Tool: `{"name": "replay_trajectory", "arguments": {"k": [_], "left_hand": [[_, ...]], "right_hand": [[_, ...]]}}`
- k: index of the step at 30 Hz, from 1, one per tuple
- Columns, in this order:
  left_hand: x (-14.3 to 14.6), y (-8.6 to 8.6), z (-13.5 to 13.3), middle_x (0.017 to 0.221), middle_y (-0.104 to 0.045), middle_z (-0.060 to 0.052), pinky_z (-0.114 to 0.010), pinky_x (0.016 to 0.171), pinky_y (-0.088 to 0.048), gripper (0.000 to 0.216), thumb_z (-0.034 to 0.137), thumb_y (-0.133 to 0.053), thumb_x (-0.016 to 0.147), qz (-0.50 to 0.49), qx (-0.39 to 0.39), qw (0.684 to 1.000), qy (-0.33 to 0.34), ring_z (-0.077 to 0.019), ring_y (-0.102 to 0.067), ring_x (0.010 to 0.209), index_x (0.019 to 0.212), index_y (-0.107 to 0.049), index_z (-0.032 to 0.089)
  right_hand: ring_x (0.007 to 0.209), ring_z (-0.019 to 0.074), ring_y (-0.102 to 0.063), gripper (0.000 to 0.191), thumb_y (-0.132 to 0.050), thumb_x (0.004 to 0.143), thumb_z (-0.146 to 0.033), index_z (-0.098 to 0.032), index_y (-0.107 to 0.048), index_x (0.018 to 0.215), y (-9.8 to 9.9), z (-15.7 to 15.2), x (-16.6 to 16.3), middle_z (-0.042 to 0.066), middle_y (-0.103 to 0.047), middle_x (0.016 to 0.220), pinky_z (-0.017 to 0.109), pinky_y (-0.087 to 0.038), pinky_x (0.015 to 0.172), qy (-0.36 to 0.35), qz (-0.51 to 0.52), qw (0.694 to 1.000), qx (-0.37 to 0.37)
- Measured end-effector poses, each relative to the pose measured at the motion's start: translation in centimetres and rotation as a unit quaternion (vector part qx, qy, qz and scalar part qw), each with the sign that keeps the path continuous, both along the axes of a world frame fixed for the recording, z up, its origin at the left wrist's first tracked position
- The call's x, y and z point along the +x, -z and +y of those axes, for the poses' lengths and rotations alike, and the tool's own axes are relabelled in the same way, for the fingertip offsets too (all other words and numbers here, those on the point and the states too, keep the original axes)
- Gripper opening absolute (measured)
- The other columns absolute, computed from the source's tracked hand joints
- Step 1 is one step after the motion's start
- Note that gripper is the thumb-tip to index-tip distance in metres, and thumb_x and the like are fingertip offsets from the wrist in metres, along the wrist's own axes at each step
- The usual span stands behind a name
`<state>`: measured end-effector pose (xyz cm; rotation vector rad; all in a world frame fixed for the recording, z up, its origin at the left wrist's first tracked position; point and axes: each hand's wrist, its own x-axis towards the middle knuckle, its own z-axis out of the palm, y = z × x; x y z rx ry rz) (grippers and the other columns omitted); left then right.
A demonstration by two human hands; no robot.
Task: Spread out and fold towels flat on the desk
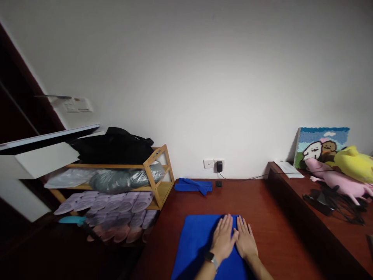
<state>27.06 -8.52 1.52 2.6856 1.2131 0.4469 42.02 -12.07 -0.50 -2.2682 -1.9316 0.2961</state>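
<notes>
A blue cloth (194, 237) lies spread flat on the reddish-brown wooden table (271, 221). My left hand (223, 238), with a watch on its wrist, rests palm down on the cloth's right part, fingers stretched out. Beside it my right hand (245, 239) lies flat along the cloth's right edge, also palm down, partly over the bare wood. The thumbs meet or nearly meet between the hands. Forearms and hands hide the lower right of the cloth. Behind it, close to the wall, lies a second blue cloth (190, 186), folded and bunched.
Left of the table stands a wooden rack (159, 182) with a black bag (116, 146) and several purple slippers (116, 202). A raised ledge (323, 212) on the right bears plush toys (335, 177), cables and a dog picture (323, 146). A charger (219, 166) is plugged into the wall.
</notes>
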Motion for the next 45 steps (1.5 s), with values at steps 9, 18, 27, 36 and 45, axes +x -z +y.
{"name": "replay_trajectory", "arguments": {"k": [9,18,27,36,45], "left_hand": [[-2.0,1.4,0.2,0.167,-0.023,-0.003,-0.045,0.128,-0.019,0.064,0.052,-0.013,0.106,0.019,-0.04,0.998,-0.037,-0.0214,-0.019,0.155,0.162,-0.014,0.021],[-15.8,0.6,4.7,0.166,-0.026,-0.007,-0.045,0.127,-0.023,0.076,0.063,-0.014,0.103,0.07,-0.028,0.974,-0.214,-0.0232,-0.022,0.154,0.16,-0.024,0.014],[-15.9,1.9,4.9,0.165,-0.03,-0.008,-0.046,0.126,-0.025,0.074,0.063,-0.017,0.103,0.051,0.011,0.977,-0.208,-0.0245,-0.026,0.153,0.159,-0.029,0.016],[-14.9,0.1,3.8,0.165,-0.031,-0.009,-0.049,0.126,-0.023,0.068,0.056,-0.023,0.105,0.039,0.066,0.982,-0.173,-0.0256,-0.027,0.153,0.16,-0.024,0.017],[-0.4,1.3,-4.1,0.168,-0.022,-0.002,-0.044,0.127,-0.024,0.061,0.048,-0.015,0.107,0.012,0.007,1.0,0.017,-0.0204,-0.021,0.155,0.162,-0.008,0.023]], "right_hand": [[0.156,0.0217,-0.009,0.068,-0.013,0.1,-0.044,-0.011,-0.02,0.159,0.3,0.2,-0.1,0.003,-0.015,0.168,0.044,-0.008,0.128,0.014,-0.009,1.0,-0.004],[0.156,0.0199,-0.009,0.071,-0.009,0.1,-0.048,-0.011,-0.014,0.16,0.0,0.3,-0.3,0.002,-0.014,0.168,0.042,-0.008,0.128,0.035,0.003,0.999,-0.007],[0.156,0.0195,-0.008,0.072,-0.006,0.1,-0.049,-0.011,-0.014,0.16,-0.6,-1.2,-0.8,0.002,-0.012,0.168,0.041,-0.009,0.128,0.043,-0.002,0.999,-0.013],[0.156,0.0193,-0.011,0.069,-0.01,0.1,-0.046,-0.012,-0.016,0.16,-0.3,-3.5,-1.6,0.002,-0.013,0.168,0.042,-0.009,0.128,0.041,0.017,0.999,0.0],[0.156,0.0231,-0.011,0.065,-0.017,0.1,-0.04,-0.014,-0.026,0.158,0.8,-3.5,-1.1,0.003,-0.013,0.167,0.046,-0.01,0.127,-0.002,0.006,1.0,0.009]]}}
